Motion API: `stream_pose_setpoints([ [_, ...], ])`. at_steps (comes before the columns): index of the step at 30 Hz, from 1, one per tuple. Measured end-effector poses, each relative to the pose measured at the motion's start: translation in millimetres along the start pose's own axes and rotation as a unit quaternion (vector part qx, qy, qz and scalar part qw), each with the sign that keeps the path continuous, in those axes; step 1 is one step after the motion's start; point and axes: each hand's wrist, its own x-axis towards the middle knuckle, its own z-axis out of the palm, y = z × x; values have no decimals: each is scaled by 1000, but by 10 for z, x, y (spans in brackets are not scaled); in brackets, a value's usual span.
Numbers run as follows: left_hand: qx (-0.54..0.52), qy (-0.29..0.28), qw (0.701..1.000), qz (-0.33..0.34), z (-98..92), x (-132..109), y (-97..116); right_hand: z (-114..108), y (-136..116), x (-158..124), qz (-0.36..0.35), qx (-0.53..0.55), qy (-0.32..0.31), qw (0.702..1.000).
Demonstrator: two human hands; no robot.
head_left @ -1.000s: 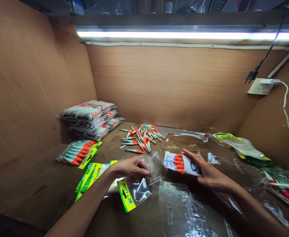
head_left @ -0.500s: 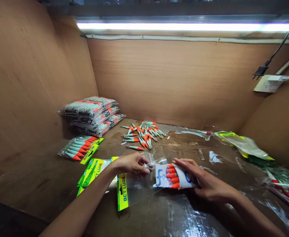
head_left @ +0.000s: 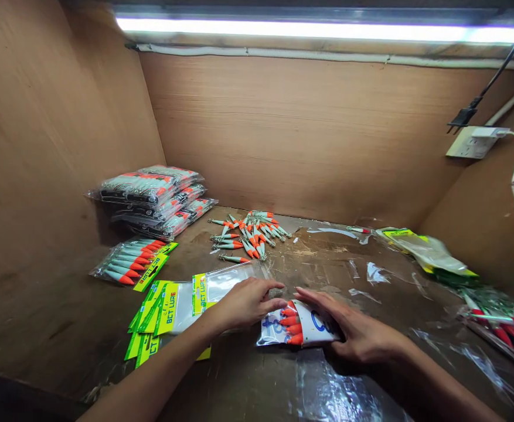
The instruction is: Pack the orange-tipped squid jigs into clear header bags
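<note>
My right hand grips a white paper sleeve with blue marker writing. Several orange-tipped fishing lures lie in the sleeve, tips pointing left. Over the sleeve's left end, my left hand has thumb and forefinger apart, with nothing visible between them; its other fingers are hidden. Clear film shows around that end, but I cannot tell how far the bag covers it. Beneath my left forearm is a fan of clear bags with yellow-green BCT LURE header cards.
Loose lures are heaped at the back middle. A filled lure pack lies at left, before a stack of bagged lures. More bags and red-and-white lures lie at right. A plug hangs by a wall socket.
My left thumb and forefinger have parted from the bag's edge, and the hand has moved right, closer to the sleeve. The sleeve sits slightly lower and further left in view.
</note>
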Motion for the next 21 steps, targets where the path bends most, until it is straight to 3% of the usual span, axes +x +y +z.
stream_pose_setpoints([
  [4, -38, -29, 999, -21, 90, 43, 4, 23, -3, -5, 2, 19, -19, 1000],
  [10, -58, 0, 997, -49, 113, 64, -69, 40, -8, -9, 11, 43, -19, 999],
  [14, -144, -48, 986, -64, 115, 95, -96, 28, -37, -10, 17, 34, -17, 999],
  [18, -284, -86, 953, -53, 57, 92, -67, 18, -54, -15, 21, 32, -9, 999],
  [21, -306, -113, 945, -40, -7, 70, -36, 17, -47, -22, 31, 35, 1, 999],
])
